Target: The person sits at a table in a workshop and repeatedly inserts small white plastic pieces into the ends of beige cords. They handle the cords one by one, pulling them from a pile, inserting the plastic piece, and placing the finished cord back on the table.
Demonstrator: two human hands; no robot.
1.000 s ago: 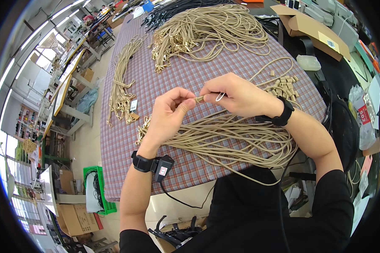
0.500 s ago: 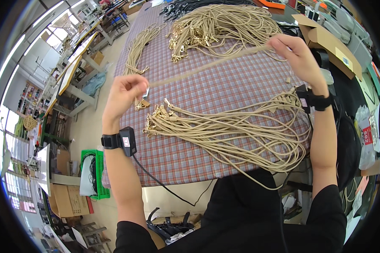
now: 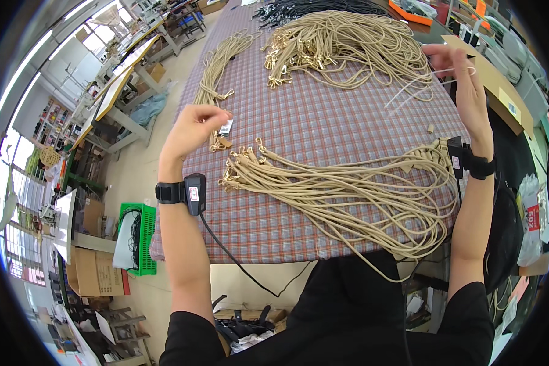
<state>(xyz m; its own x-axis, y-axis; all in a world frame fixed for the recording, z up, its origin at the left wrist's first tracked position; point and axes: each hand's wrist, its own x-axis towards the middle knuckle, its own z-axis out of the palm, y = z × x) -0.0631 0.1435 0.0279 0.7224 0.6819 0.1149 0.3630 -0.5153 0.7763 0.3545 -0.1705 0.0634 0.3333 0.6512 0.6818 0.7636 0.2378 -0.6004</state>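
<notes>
Holding a thin white loop (image 3: 410, 84), the right hand (image 3: 471, 91) sits at upper right; the left hand (image 3: 192, 131), left of centre, is pinched closed, contents unclear. Tan cords (image 3: 323, 189) cross the worktop's (image 3: 341, 116) centre.

Place: a workshop, laid out like a small factory floor
Worktop (image 3: 360, 122): broad, covered in plaid cloth
Tan cords (image 3: 372, 46): many alike, in bundles, with gold-coloured metal clips (image 3: 242, 166) at the ends
Black cords (image 3: 323, 10): another heap at the far end
Long tables (image 3: 114, 94): in a row at the left, yellow-edged
Storage: green plastic crate (image 3: 147, 239) and a cardboard box (image 3: 108, 272)
Lighting: strip lights (image 3: 25, 65) in rows overhead
</notes>
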